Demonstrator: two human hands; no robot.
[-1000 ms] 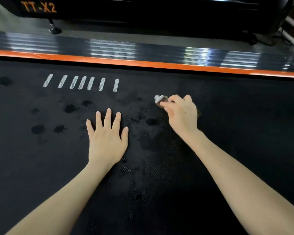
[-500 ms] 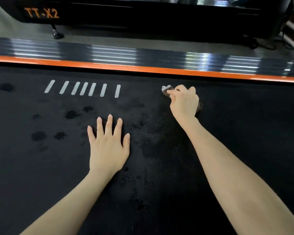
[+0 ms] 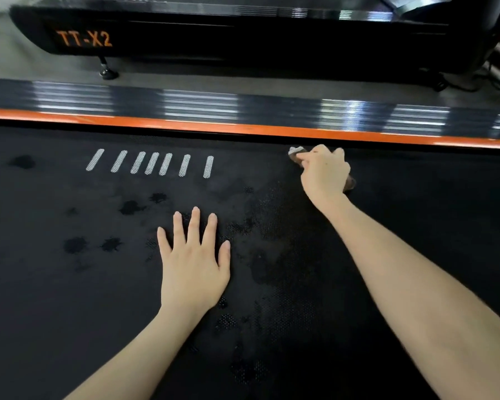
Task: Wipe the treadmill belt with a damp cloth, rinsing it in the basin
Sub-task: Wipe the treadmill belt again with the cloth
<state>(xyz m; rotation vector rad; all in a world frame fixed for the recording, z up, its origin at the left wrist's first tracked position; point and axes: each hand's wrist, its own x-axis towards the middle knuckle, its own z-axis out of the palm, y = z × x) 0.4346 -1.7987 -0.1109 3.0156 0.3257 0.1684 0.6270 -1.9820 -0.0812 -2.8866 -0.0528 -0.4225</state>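
The black treadmill belt [image 3: 70, 298] fills most of the view, with dark wet blotches and a row of white stripes [image 3: 153, 164] near its far edge. My right hand [image 3: 325, 173] grips a small bunched cloth [image 3: 295, 153], brownish with a white tip, and presses it on the belt close to the orange edge strip. Most of the cloth is hidden under the hand. My left hand [image 3: 194, 261] lies flat on the belt with its fingers spread, nearer to me and left of the right hand.
An orange strip [image 3: 243, 129] and a glossy dark side rail [image 3: 243, 106] border the belt's far side. Beyond lies grey floor and a second black machine [image 3: 185, 27] marked TT-X2. No basin is in view.
My right hand has slid the cloth away from me, from mid-belt up to the far edge by the orange strip. My left hand has stayed flat in place.
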